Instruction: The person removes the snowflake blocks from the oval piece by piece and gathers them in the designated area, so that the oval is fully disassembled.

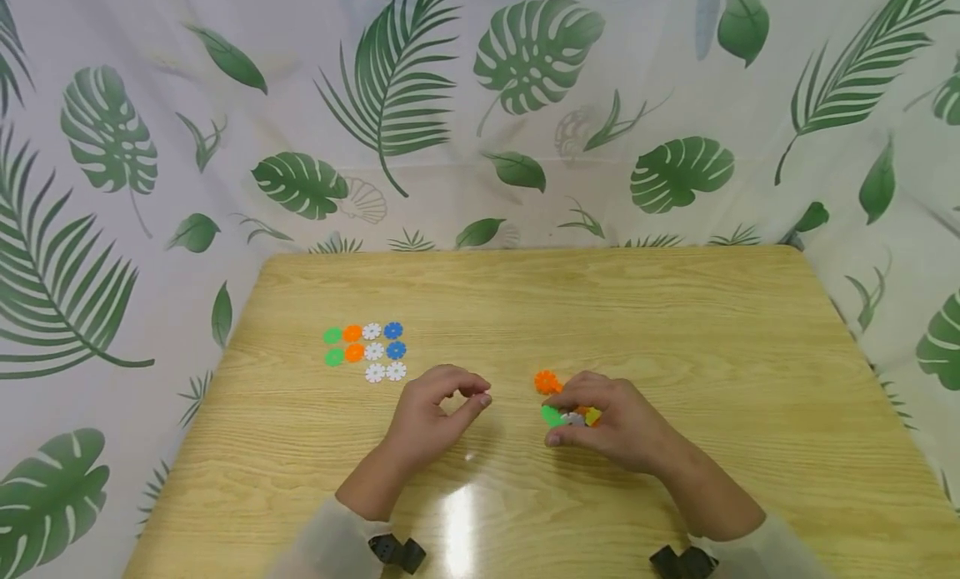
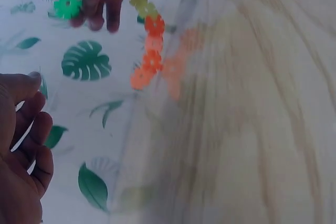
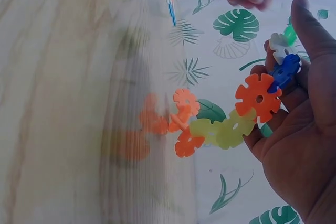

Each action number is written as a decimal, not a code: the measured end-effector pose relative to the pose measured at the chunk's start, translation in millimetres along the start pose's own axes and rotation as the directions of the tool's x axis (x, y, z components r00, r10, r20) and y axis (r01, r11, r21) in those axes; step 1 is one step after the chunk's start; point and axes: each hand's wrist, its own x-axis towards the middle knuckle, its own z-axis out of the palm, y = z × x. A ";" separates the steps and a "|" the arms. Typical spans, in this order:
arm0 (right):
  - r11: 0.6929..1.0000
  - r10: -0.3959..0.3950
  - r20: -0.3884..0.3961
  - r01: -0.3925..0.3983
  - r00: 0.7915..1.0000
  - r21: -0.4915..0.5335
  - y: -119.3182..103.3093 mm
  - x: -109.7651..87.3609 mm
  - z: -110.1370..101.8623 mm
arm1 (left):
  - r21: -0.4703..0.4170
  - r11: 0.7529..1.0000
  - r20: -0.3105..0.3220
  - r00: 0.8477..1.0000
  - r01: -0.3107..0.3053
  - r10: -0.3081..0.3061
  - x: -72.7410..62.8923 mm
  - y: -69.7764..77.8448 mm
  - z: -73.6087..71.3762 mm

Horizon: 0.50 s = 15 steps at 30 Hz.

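My right hand (image 1: 618,421) holds a chain of interlocking plastic snowflake discs (image 3: 258,98). Its fingers curl behind the chain, with the thumb on the near side. A green disc (image 1: 552,416) is at the end by the fingertips, followed by white, blue, orange and yellow ones. More orange discs (image 2: 153,60) hang at the far end, low over the tabletop. To the left, my left hand (image 1: 438,406) hovers apart from the chain, thumb and fingers loosely bent. Between its fingers, no disc shows in the left wrist view.
On the left of the wooden table (image 1: 480,304), loose discs lie flat in neat rows: green (image 1: 333,357), orange (image 1: 354,353), white (image 1: 374,351) and blue (image 1: 396,351). A leaf-patterned cloth (image 1: 442,212) hangs behind the table and along both sides.
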 end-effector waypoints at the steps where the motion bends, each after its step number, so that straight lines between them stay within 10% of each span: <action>1: 1.000 -0.006 0.001 0.006 1.000 0.003 -0.4 0.0 0.1 | -0.008 0.999 0.014 0.999 -0.033 0.033 2.5 2.8 3.9; 9: 0.999 -0.040 0.019 0.040 0.999 0.011 -2.9 1.2 0.8 | 0.018 0.965 0.149 0.955 -0.261 0.255 17.9 19.5 25.5; 15: 0.999 -0.050 0.027 0.049 0.998 0.024 -3.8 0.8 1.1 | 0.027 0.949 0.158 0.938 -0.315 0.308 22.8 24.4 33.8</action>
